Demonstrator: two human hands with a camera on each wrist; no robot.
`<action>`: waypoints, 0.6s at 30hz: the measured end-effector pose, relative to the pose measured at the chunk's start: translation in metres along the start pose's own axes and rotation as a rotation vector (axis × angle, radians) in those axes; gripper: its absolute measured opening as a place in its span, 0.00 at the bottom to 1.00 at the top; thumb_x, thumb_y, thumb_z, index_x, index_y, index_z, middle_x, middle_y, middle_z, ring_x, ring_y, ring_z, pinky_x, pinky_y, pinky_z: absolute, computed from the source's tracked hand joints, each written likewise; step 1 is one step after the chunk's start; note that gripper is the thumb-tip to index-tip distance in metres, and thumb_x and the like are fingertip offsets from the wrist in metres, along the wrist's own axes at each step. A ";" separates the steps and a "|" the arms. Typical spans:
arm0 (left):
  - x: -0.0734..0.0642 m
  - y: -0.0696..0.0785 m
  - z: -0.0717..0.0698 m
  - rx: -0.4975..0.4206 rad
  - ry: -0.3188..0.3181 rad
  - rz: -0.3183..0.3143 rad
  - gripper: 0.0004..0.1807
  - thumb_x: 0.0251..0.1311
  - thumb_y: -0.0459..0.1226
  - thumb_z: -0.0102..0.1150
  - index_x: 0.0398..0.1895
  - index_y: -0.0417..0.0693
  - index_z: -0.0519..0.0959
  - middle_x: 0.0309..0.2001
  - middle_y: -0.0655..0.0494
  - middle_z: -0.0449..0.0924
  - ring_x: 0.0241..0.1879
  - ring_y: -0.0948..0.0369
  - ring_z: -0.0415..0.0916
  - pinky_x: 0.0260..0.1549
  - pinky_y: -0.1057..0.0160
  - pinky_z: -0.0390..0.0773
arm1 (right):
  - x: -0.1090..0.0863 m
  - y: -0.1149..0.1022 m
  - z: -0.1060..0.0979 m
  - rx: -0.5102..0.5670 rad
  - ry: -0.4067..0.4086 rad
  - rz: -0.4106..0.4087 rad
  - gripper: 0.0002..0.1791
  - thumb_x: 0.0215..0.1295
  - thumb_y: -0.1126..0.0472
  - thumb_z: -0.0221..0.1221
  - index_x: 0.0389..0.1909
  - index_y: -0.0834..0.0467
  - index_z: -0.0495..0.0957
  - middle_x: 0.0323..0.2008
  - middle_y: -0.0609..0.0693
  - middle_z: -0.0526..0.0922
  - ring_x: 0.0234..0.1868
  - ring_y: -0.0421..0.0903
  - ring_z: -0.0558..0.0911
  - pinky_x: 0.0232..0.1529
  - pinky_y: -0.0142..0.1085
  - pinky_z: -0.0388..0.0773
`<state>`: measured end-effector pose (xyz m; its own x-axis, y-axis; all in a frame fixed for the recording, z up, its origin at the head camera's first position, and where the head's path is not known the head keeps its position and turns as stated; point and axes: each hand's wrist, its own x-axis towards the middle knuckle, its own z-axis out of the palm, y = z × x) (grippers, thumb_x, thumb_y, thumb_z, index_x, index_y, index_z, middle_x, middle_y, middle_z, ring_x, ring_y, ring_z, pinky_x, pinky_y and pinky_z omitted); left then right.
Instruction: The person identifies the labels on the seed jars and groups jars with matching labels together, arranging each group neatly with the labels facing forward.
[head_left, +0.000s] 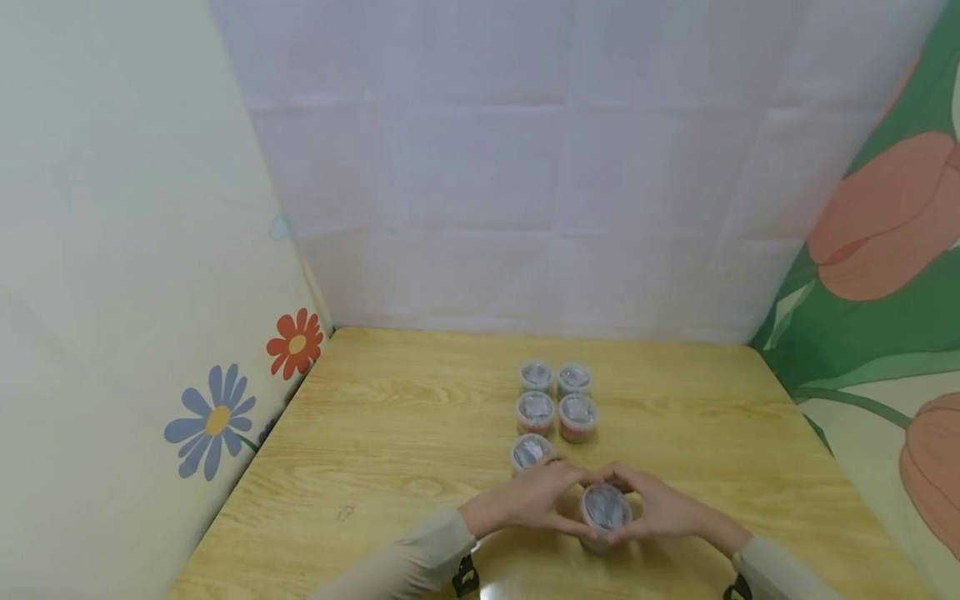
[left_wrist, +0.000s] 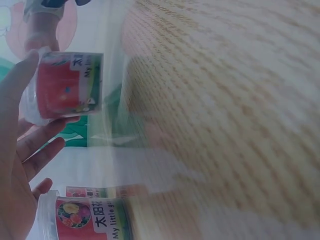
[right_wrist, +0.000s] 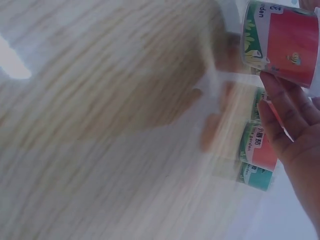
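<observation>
Near the front of the table, both hands hold one round plastic tub (head_left: 606, 507) between them. It has a clear lid and a red label with a green edge (left_wrist: 62, 85). My left hand (head_left: 534, 498) grips its left side, with the thumb at the near side and the fingers round the far side. My right hand (head_left: 662, 508) grips the right side the same way. In the right wrist view the tub (right_wrist: 280, 42) is close over the tabletop. Another lidded tub (head_left: 531, 450) stands just beyond the left fingers, which partly cover it.
Several more lidded tubs stand in two columns further back, among them a red-labelled one (head_left: 578, 417) and one at the back left (head_left: 536, 375). The glossy wood-grain table (head_left: 390, 417) meets a white sheet (head_left: 480, 208) behind and flower-patterned walls at both sides.
</observation>
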<state>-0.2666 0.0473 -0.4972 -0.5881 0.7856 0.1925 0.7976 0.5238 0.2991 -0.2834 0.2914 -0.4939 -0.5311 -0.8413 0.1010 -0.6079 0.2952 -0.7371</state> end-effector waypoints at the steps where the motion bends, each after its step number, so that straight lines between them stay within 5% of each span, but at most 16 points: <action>1: 0.000 -0.001 0.001 -0.011 0.013 0.002 0.40 0.50 0.66 0.53 0.63 0.56 0.65 0.58 0.68 0.71 0.57 0.72 0.65 0.64 0.53 0.60 | 0.001 0.000 -0.001 -0.008 0.009 -0.001 0.34 0.51 0.49 0.68 0.57 0.50 0.64 0.57 0.42 0.74 0.53 0.41 0.75 0.52 0.40 0.74; 9: -0.002 -0.006 -0.003 -0.097 0.114 0.026 0.39 0.48 0.59 0.62 0.62 0.54 0.66 0.55 0.66 0.73 0.54 0.73 0.67 0.59 0.67 0.63 | 0.010 -0.001 -0.004 0.015 0.041 -0.051 0.33 0.51 0.51 0.68 0.56 0.51 0.65 0.58 0.44 0.74 0.54 0.42 0.76 0.53 0.39 0.75; 18: 0.002 -0.010 -0.013 -0.306 0.184 0.080 0.36 0.50 0.48 0.67 0.62 0.49 0.66 0.53 0.61 0.75 0.51 0.73 0.71 0.55 0.74 0.68 | 0.016 -0.007 -0.009 -0.013 0.110 -0.048 0.34 0.50 0.51 0.69 0.57 0.51 0.65 0.54 0.45 0.76 0.51 0.40 0.77 0.51 0.39 0.76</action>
<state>-0.2774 0.0400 -0.4879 -0.5617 0.7333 0.3832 0.7815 0.3180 0.5368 -0.2932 0.2796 -0.4814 -0.5626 -0.7998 0.2092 -0.6412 0.2624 -0.7211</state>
